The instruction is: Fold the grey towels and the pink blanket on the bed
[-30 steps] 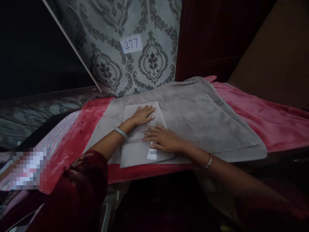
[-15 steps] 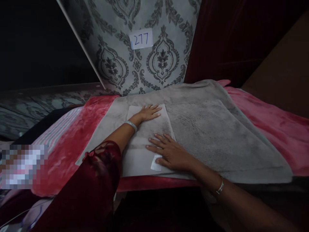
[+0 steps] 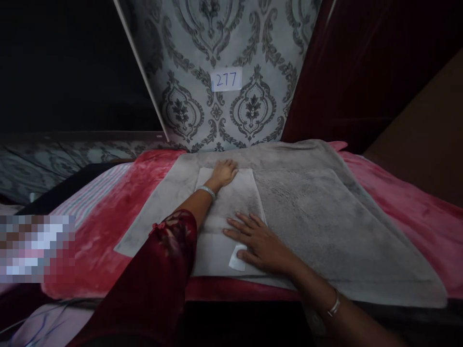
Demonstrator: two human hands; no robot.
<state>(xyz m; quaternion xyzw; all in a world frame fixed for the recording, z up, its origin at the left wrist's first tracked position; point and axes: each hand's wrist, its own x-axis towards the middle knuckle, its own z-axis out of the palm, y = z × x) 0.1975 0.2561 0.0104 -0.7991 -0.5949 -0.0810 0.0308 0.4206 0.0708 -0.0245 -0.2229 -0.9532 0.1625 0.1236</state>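
**Inspector:** Report from the left edge across.

**Operator:** At far left I see a striped cloth (image 3: 90, 193), then a red blanket (image 3: 108, 231) spread under everything. On it lies a grey towel (image 3: 325, 217), and on the towel's left part a folded pale cloth (image 3: 231, 202).

**Inspector:** Hands?

**Operator:** My left hand (image 3: 224, 172) lies flat on the far end of the pale cloth, fingers stretched out, gripping nothing. My right hand (image 3: 258, 241) lies flat on the near end, fingers spread wide, its thumb beside a small white label (image 3: 237, 258). Neither grip holds anything; both palms press down.

**Inspector:** Behind?

**Operator:** A patterned board (image 3: 224, 58) leans upright at the far side, carrying a tag (image 3: 226, 79) marked 277. To its right hangs a dark red curtain (image 3: 361, 62).
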